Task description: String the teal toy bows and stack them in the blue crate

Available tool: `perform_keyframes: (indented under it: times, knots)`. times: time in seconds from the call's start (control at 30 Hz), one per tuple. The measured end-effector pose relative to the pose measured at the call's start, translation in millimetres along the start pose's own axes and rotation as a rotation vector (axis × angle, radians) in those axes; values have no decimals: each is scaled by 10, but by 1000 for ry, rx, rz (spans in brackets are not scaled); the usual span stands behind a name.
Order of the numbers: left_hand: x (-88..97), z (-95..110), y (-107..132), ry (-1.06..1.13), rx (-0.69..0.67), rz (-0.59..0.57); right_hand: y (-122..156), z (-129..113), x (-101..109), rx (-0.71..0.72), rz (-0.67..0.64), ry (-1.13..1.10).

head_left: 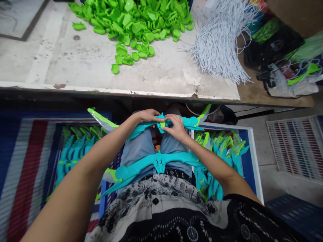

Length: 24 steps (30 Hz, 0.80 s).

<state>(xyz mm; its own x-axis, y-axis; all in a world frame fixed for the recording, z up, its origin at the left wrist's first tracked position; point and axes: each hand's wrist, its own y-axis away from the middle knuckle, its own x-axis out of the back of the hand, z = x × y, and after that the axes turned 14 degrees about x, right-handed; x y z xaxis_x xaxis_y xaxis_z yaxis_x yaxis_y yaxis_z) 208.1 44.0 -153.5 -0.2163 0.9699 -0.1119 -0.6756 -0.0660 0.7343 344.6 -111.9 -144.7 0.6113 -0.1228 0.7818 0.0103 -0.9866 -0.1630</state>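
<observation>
A turquoise plastic toy bow (141, 129) with green-and-grey tips lies across my knees. My left hand (150, 116) grips it just left of its middle, fingertips at the centre block. From the right, my right hand (176, 126) closes on the same middle part, thumb below and fingers above. Between the fingertips, a small bright green plastic piece (163, 124) sits on the bow's centre; whether it is fully seated I cannot tell. A second turquoise toy bow (136, 167) rests on my lap nearer my waist, a square outline showing on its middle.
On the worktable (83, 64) lie a heap of green plastic pieces (141, 23) and a bundle of white strings (219, 43). Crates of turquoise bows stand at both sides, including a blue, white-rimmed crate (253, 158). A white rack (295, 144) is on the right floor.
</observation>
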Motion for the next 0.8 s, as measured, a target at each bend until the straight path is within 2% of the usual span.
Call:
perform_keyframes:
  times: [0.1,0.27,0.5,0.7,0.73,0.8]
  knots:
    - [-24,16,4,-61,-10,60,-71,16,-1,-154,-79,-7]
    - [-28,-7,-9,-181,-109,201,-180,68,14,-186,-253,46]
    - [0,-71,-44,-236,-116,169,-200,104,22,-116,-293,39]
    - [-35,-23,-51,-332,-122,289,-96,103,-40,-9,-239,201]
    - [-39,-18,-45,-339,-114,287,-94,97,-13,20,-254,223]
    - [-38,-17,-33,-340,-109,265,-171,55,93,78,-363,253]
